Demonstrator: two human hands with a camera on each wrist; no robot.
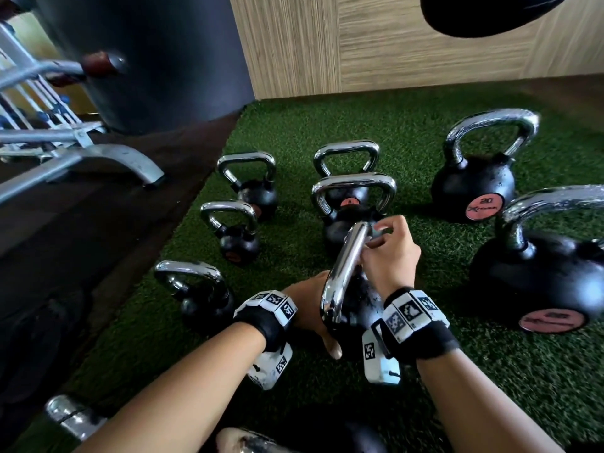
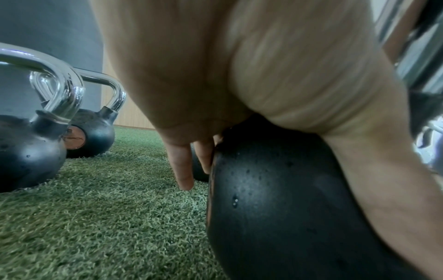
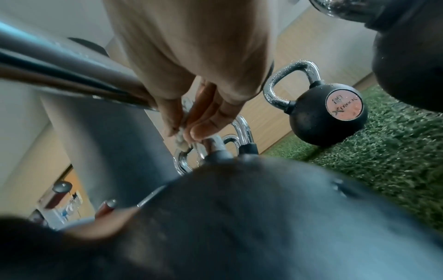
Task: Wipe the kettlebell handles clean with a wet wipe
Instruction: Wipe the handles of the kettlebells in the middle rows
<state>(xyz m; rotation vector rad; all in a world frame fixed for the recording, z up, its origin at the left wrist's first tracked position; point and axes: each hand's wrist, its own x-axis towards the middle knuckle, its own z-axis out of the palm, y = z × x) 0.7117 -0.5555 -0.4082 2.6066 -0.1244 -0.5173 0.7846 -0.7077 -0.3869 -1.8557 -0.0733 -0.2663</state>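
Several black kettlebells with chrome handles stand on green turf (image 1: 490, 371). My left hand (image 1: 310, 299) rests flat on the ball of the nearest kettlebell (image 2: 287, 199), its straight fingers (image 2: 182, 166) pointing down the side and the thumb on the near side. That bell's chrome handle (image 1: 343, 273) rises between my hands. At the handle's far top corner my right hand (image 1: 389, 253) pinches a small crumpled wet wipe (image 1: 379, 230) against the metal. In the right wrist view the wet wipe (image 3: 179, 140) shows between thumb and fingertips, beside the handle bar (image 3: 72, 75).
Two large kettlebells (image 1: 474, 188) (image 1: 539, 282) stand to the right, three small ones (image 1: 238, 237) to the left and two more just behind the handle. A metal rack frame (image 1: 81, 158) and a dark pillar (image 1: 147, 60) are at the left; a wooden wall (image 1: 392, 44) lies behind.
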